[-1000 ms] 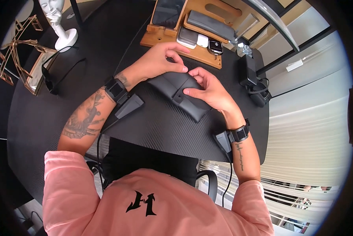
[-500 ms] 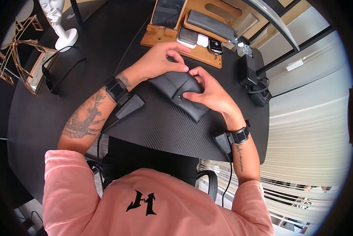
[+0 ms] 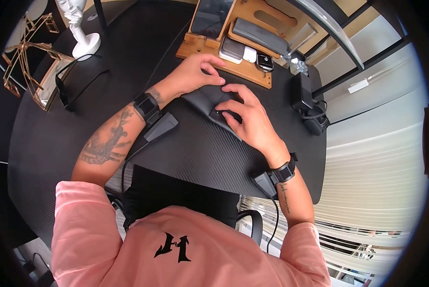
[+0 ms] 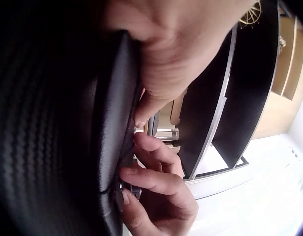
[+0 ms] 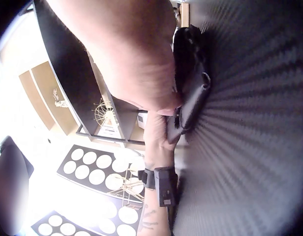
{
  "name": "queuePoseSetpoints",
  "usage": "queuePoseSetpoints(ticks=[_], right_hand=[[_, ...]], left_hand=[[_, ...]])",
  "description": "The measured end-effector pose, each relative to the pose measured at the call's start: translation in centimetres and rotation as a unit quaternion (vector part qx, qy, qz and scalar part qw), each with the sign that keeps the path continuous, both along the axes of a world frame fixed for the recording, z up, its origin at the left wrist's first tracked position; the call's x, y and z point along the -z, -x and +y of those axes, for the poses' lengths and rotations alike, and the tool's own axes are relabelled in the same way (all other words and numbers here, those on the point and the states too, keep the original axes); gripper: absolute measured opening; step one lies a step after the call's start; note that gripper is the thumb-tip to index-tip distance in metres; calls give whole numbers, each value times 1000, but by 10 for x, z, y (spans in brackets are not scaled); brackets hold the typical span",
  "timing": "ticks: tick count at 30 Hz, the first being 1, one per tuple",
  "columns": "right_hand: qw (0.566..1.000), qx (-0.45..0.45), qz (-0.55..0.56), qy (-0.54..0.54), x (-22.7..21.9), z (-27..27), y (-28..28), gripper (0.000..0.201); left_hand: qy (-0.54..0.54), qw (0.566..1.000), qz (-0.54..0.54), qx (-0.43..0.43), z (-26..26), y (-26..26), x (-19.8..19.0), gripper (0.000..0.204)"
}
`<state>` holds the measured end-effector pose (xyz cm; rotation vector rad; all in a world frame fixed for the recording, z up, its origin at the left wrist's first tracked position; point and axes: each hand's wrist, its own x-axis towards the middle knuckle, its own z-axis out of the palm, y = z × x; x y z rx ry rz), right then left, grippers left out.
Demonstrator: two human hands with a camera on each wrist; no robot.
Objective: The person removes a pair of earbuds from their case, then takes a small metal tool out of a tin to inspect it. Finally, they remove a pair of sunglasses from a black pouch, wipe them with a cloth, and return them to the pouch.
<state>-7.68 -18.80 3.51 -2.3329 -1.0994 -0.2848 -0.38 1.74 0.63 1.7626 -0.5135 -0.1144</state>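
Observation:
A soft black leather pouch (image 3: 198, 101) with a flap and a small metal snap lies on the dark textured desk (image 3: 195, 148). From the far left, the left hand (image 3: 193, 74) reaches over it, thumb tip on its top and index finger stretched out beyond. The right hand (image 3: 255, 119) pinches the flap edge at the snap between thumb and a finger, while its index fingertip touches higher up, close to the left thumb. In the left wrist view, the pouch (image 4: 114, 108) shows from the side, with the right fingertips at its edge. The right hand covers part of the pouch.
Black sunglasses (image 3: 65, 93) lie open at the left, near a white figurine (image 3: 86, 45) and a gold wire ornament (image 3: 24, 52). Behind the hands stands a wooden organizer (image 3: 257, 76) with a phone (image 3: 212, 19) and watch (image 3: 264, 61). A black device (image 3: 301, 88) sits at right.
The right hand has turned and shifted down and left over the pouch, its fingers moving from the pouch's side onto the snap. The left hand stays on the pouch. The head view has shifted slightly.

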Motion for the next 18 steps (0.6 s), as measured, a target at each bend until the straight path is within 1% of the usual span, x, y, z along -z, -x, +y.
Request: queuePoseSetpoints(ticks=[2,5,7,8,10,11,13,14,16,17,18], right_hand=[[1000,0,-12,7,1,-1,0,15],[1000,-20,6,-8,-2,-2,1,14],[998,-9,56,-38,-1,0,2,14],[998,-10,54,-37,2,1,0,14],[998,30,51,-34,8,1,-3,25],[998,35,49,-34,9,3,-1,25],[993,91,30,-73,5,9,5,41],[993,95,24,-73,3,7,3,41],[977,134,118,-120,2,1,-4,51],[948,160,240,-135,0,-9,-12,52],[955,122,232,-138,9,-20,-21,48]], left_hand=[[-1,1000,6,-3,1,0,1,42],[5,1000,13,-7,-1,0,0,41],[10,1000,15,-9,0,-1,0,41],[6,1000,15,-12,0,-1,1,41],[0,1000,16,-11,-3,-2,1,41],[4,1000,19,-14,-4,-2,1,41],[8,1000,16,-11,-3,0,-2,41],[22,1000,9,-10,-2,0,-4,41],[39,999,-5,-6,0,1,-8,42],[52,999,-11,-9,-1,1,-10,42],[66,998,-18,-12,0,1,-11,43]])
